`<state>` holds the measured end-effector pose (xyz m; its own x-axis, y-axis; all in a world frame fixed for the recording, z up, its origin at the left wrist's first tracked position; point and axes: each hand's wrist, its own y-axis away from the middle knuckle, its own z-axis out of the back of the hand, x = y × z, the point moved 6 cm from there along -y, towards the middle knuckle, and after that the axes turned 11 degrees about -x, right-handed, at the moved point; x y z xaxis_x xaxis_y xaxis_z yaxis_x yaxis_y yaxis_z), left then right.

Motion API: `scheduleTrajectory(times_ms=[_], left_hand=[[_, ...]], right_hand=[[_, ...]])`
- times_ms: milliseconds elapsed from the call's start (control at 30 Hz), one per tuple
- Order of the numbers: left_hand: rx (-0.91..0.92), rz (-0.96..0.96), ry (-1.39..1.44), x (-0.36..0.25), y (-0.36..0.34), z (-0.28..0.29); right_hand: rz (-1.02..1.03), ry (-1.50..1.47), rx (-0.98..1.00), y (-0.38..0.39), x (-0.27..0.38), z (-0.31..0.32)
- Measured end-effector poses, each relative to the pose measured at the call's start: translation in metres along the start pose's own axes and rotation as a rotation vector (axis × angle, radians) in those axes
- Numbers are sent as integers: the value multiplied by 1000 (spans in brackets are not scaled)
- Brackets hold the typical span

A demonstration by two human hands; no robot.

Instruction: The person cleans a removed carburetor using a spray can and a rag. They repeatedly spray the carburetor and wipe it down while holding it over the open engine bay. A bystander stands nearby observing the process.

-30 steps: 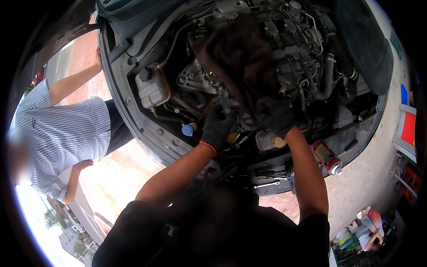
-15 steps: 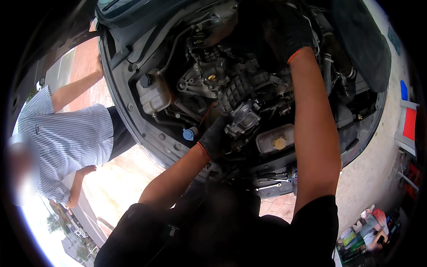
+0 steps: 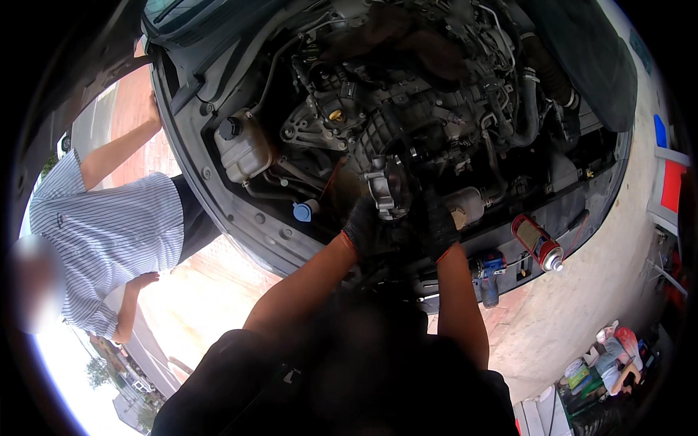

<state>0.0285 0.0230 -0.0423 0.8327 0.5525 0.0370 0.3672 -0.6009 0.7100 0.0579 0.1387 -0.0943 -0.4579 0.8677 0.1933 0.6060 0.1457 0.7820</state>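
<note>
A grey metal throttle body [image 3: 387, 190] is up at the front of the engine, between my two hands. My left hand [image 3: 359, 225], in a black glove with an orange cuff, is closed around its lower left side. Close by on the right is my right hand [image 3: 436, 224], gloved the same way. Its fingers are lost in shadow beside the part, so their grip does not show. Behind the throttle body lies the black ribbed intake manifold [image 3: 379, 142]. A dark brown cloth [image 3: 429, 54] is draped across the back of the engine.
Left of the engine sit a coolant tank [image 3: 246, 154] and a blue-capped filler [image 3: 305, 211]. On the front edge are a red spray can [image 3: 536, 241] and a blue cordless driver [image 3: 490, 277]. A person in a striped shirt [image 3: 120, 225] stands at the left, one hand against the car.
My right hand has come back from the rear of the engine to beside the throttle body. The throttle body has turned more upright, and the spray can has come into view.
</note>
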Motion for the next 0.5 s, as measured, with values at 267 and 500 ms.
scheduleTrajectory(times_ms=[267,500], left_hand=[[-69,-337,-998,9,-7,11],[191,-401,-1456,-26,4,38]], right_hand=[[-25,177,-20,13,14,-46],[343,288,0,20,25,-56]])
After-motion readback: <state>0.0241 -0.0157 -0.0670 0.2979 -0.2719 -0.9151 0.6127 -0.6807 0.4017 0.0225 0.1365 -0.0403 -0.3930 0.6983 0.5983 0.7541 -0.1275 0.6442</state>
